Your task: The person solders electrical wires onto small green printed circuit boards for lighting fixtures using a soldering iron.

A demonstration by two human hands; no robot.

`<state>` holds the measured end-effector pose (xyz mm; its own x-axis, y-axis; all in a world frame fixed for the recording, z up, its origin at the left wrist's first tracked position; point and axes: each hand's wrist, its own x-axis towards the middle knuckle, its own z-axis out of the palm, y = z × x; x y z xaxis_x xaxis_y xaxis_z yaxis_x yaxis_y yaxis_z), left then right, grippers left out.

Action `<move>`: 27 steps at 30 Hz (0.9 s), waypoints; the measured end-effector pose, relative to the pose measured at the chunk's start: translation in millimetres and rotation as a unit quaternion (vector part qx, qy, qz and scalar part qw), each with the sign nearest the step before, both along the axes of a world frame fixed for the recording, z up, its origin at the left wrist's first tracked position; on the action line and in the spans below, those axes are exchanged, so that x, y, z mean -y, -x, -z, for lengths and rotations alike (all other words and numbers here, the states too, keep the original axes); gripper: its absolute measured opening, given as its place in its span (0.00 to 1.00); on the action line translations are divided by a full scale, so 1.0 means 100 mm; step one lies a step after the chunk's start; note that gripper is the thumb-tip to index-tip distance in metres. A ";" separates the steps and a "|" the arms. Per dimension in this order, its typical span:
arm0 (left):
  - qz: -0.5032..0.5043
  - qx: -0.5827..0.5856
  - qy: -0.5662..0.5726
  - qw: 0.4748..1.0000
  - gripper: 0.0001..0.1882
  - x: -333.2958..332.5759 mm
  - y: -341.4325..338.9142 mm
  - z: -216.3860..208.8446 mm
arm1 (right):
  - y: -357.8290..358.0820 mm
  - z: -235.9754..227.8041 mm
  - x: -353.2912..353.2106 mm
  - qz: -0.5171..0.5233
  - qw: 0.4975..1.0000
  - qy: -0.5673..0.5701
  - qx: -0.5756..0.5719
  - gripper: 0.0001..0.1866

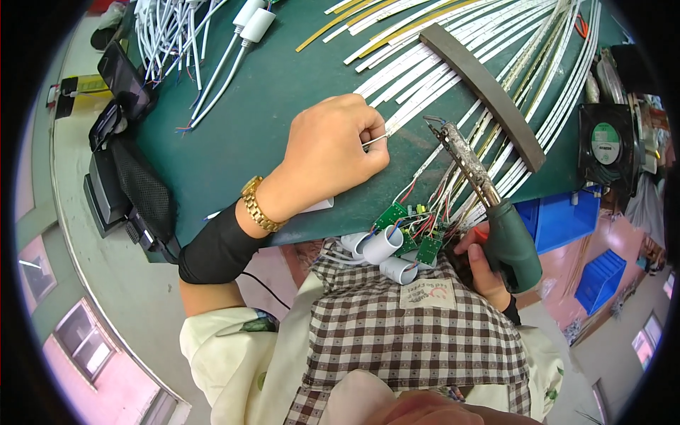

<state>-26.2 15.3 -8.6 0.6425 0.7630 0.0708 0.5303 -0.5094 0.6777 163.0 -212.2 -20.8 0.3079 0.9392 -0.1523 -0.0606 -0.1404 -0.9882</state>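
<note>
My left hand point(336, 138), with a gold watch on its wrist, is closed in a pinch over the green table, and a thin pale strand point(376, 141), perhaps wire, sticks out of it. The strand reaches the near ends of several white LED strips point(425, 88). In my right hand point(483, 263) is a soldering gun point(511, 241) with a dark green handle; its bent tip points up and left, above the strips. Between the hands, small green circuit boards point(428, 249) with coloured leads lie at the table's front edge, beside white plastic tubes point(383, 246).
A dark curved bar point(489, 92) lies across the strips. White cables point(223, 92) with bare coloured ends are at the back left. Black devices point(127, 191) line the left edge. A fan point(605, 145) stands at the right, with blue bins point(567, 219) below it.
</note>
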 end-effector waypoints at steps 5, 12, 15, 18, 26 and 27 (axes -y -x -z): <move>0.003 -0.002 -0.012 1.000 0.02 0.00 -0.02 0.01 | -0.04 0.16 0.13 -0.025 0.997 0.025 0.074 0.13; 0.001 -0.003 -0.020 1.000 0.02 0.01 -0.02 0.02 | -0.07 0.26 0.15 -0.081 0.984 0.009 0.157 0.15; 0.008 0.005 -0.033 0.999 0.02 0.00 0.00 0.03 | -0.10 0.23 0.14 -0.117 0.979 0.008 0.167 0.13; 0.013 0.011 -0.042 0.999 0.02 -0.01 0.00 0.04 | -0.12 0.20 0.12 -0.160 0.965 0.005 0.210 0.12; 0.013 0.008 -0.043 0.999 0.03 0.00 0.00 0.04 | 0.01 0.03 0.05 0.004 0.999 0.047 0.019 0.09; 0.006 0.008 -0.030 0.999 0.02 0.01 -0.01 0.03 | 0.02 0.02 0.06 0.011 0.999 0.051 0.000 0.09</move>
<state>-25.4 14.0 -11.4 0.6497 0.7496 0.1264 0.5141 -0.5557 0.6534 161.0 -217.7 -22.9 0.3283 0.9118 -0.2467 -0.0638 -0.2392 -0.9689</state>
